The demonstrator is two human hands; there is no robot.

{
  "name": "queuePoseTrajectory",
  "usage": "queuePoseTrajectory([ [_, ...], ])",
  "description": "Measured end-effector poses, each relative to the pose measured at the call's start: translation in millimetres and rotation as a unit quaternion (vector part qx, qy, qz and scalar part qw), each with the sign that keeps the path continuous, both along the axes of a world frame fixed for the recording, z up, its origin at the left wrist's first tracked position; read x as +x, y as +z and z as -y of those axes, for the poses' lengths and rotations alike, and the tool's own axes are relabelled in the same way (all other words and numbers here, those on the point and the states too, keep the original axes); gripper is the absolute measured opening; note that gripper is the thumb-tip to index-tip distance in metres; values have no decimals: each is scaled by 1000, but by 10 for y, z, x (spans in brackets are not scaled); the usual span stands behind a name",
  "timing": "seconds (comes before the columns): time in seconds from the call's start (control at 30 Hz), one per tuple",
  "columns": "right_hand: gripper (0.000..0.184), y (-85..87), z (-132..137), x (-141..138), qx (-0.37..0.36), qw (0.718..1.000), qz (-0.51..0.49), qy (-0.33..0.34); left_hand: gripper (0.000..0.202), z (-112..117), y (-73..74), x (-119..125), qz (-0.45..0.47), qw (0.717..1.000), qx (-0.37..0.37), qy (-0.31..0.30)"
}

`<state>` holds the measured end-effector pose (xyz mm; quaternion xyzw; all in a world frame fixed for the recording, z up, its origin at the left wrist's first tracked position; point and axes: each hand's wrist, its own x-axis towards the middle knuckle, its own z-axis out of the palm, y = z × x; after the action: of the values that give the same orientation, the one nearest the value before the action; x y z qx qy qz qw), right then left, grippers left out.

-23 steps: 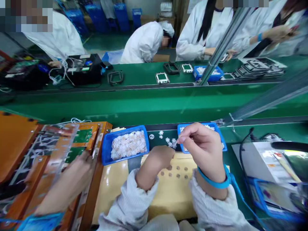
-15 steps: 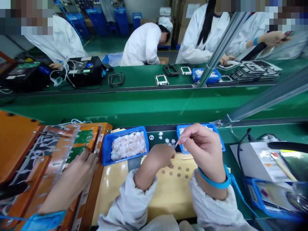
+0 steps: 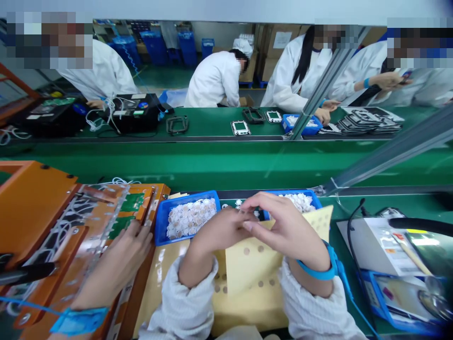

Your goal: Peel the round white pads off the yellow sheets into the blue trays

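My left hand (image 3: 226, 230) is closed at the upper left part of a yellow sheet of round stickers (image 3: 253, 267). The sheet is tilted up off the yellow work surface (image 3: 170, 269), its right corner rising behind my right wrist. My right hand (image 3: 288, 229), with a blue wrist strap (image 3: 318, 270), has its thumb and fingers bent in against my left fingertips. What lies between those fingers is hidden. Behind my hands stand a blue tray (image 3: 193, 236) of white round pieces and a second blue tray (image 3: 314, 196) of white pieces, partly covered by my right hand.
At left another person's hand (image 3: 127, 250) rests on an orange fixture (image 3: 159, 193) with green circuit boards. A slanted metal post (image 3: 382, 146) crosses the right side. A blue bin (image 3: 368, 281) and papers lie at right. Co-workers sit beyond the far bench (image 3: 208, 120).
My right hand has lowered and moved left to meet my left hand. A dotted yellow sheet has been raised and tilted. The view has shifted slightly upward.
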<state>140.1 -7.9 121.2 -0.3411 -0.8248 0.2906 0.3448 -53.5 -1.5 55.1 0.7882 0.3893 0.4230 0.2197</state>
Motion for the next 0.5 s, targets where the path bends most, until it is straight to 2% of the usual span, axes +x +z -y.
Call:
queuePoseTrajectory([
  [0.03,23,-10,-9,10,11,1000,24,13,9,-12,57,-52,5,999,-35,-38],
  [0.1,35,-30,-17,29,29,998,51,26,3,-31,129,-138,85,978,-165,-95],
  [0.17,52,-51,-12,37,39,996,74,37,23,-44,136,-195,212,919,-316,-105],
  [0.23,70,-78,-3,27,40,992,113,45,43,-53,105,-222,308,856,-402,-105],
  [0.3,87,-113,3,2,48,987,148,43,51,-55,75,-219,363,822,-427,-104],
  [0.37,100,-152,7,-30,64,984,160,36,51,-50,70,-194,408,803,-422,-101],
  [0.43,104,-185,10,-59,80,985,150,29,48,-44,92,-164,441,789,-417,-98],
  [0.5,98,-206,7,-79,86,988,125,11,47,-42,126,-146,463,775,-419,-92],
])
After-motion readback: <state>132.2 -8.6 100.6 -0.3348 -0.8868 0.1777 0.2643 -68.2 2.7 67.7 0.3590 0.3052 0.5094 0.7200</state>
